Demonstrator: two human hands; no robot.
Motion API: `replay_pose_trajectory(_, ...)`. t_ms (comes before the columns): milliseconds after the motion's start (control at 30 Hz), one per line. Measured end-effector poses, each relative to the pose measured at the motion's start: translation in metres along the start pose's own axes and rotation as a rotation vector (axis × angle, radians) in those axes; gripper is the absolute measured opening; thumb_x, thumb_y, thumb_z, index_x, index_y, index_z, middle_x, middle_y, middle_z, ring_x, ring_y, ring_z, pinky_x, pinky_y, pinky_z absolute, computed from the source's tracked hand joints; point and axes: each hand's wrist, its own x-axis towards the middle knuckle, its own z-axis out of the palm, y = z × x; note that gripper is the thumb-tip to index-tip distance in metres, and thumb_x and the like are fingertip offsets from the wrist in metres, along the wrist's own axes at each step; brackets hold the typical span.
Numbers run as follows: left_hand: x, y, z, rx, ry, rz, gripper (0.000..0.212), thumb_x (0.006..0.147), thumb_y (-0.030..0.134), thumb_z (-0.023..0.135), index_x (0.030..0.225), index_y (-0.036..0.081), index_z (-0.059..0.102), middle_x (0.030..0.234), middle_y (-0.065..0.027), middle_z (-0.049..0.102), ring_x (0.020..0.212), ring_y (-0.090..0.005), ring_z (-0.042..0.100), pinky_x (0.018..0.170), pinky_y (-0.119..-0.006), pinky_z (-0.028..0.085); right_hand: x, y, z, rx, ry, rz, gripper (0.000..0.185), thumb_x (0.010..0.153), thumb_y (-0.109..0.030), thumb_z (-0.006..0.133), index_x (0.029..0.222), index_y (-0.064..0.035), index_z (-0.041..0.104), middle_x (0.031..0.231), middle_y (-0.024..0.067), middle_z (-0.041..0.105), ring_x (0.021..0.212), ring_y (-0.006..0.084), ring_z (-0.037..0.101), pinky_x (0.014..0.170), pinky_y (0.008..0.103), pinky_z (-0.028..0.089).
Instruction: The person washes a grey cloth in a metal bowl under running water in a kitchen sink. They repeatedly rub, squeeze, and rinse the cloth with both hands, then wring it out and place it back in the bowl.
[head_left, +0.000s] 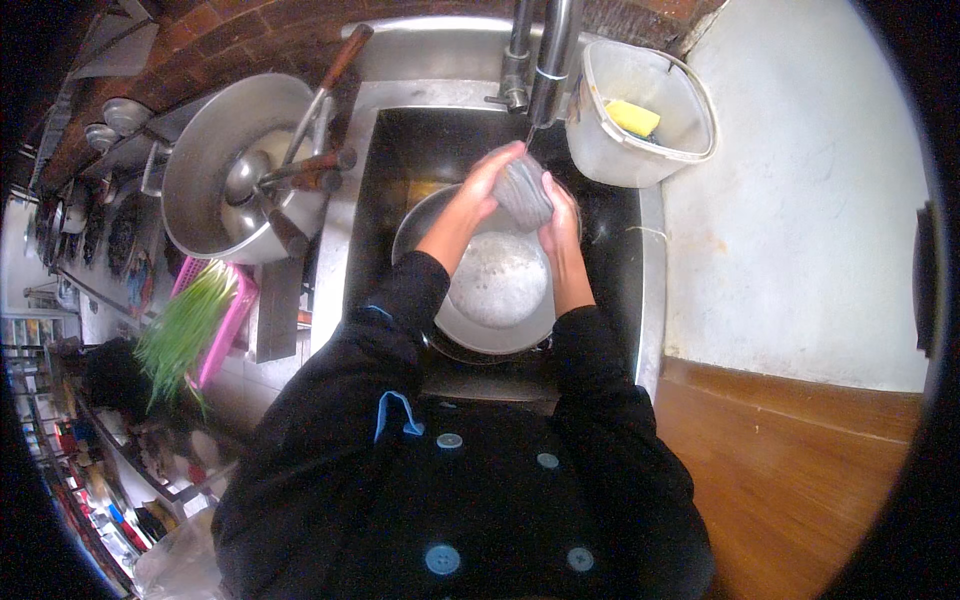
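Note:
Between them, my left hand (484, 184) and my right hand (559, 212) grip a grey cloth or scrubbing pad (523, 193), which is bunched up and slightly blurred. They hold it just below the mouth of the metal faucet (550, 97), where a thin stream seems to fall. Beneath my hands, a round metal bowl (499, 281) sits in the dark basin of the steel sink (611, 300). Its bottom looks pale and bears a few dark specks. The cloth and my forearms hide part of its far rim.
A large metal pot (191, 180) with wooden-handled ladles (247, 176) stands left of the sink. Below it, a pink plastic basket (238, 315) holds green onions (184, 322). At the back right, a white plastic bucket (637, 161) contains a yellow sponge (634, 118). A white wall (802, 210) rises at right.

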Motion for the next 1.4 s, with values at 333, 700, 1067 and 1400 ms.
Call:
replay_pose_trajectory(333, 0.002, 0.032, 0.049, 0.298, -0.219, -0.015, 0.029, 0.072, 0.011, 0.070, 0.091, 0.006, 0.050, 0.083, -0.0097, 0.060, 0.072, -0.0189, 0.059, 0.064, -0.032, 0.049, 0.000, -0.036, 0.000, -0.028, -0.524, 0.369, 0.062, 0.071, -0.030, 0.070, 0.119, -0.0042, 0.042, 0.103, 0.0132, 0.057, 0.094, 0.0287, 0.058, 0.066, 0.0427, 0.052)
replay_pose_trajectory(700, 0.038, 0.015, 0.038, 1.286, 0.150, 0.443, 0.025, 0.077, 0.024, 0.060, 0.087, 0.001, 0.062, 0.086, -0.0185, 0.062, 0.079, -0.0283, 0.061, 0.072, -0.038, 0.047, 0.018, -0.016, 0.035, -0.870, -0.145, -0.137, 0.037, 0.062, -0.009, 0.068, 0.097, -0.0005, 0.057, 0.092, 0.0106, 0.062, 0.085, 0.0200, 0.060, 0.076, 0.0303, 0.046)
replay_pose_trajectory(1067, 0.062, -0.015, 0.002, 1.696, 0.229, 0.216, 0.028, 0.074, 0.027, 0.057, 0.080, 0.000, 0.062, 0.086, -0.0218, 0.061, 0.082, -0.0363, 0.060, 0.073, -0.044, 0.048, 0.019, 0.005, 0.022, -1.812, 0.023, -0.127, 0.053, 0.066, -0.042, 0.066, 0.099, -0.0013, 0.058, 0.097, 0.0206, 0.060, 0.091, 0.0361, 0.058, 0.077, 0.0420, 0.047)
replay_pose_trajectory(1400, -0.002, 0.022, 0.002, 1.386, 0.232, 0.287, 0.020, 0.068, 0.023, 0.067, 0.081, 0.009, 0.060, 0.085, -0.0157, 0.063, 0.085, -0.0328, 0.060, 0.076, -0.040, 0.046, -0.070, 0.085, -0.185, -1.609, 0.485, 0.481, 0.016, 0.067, -0.004, 0.058, 0.082, -0.0011, 0.062, 0.082, 0.0165, 0.063, 0.072, 0.0305, 0.061, 0.066, 0.0371, 0.050)
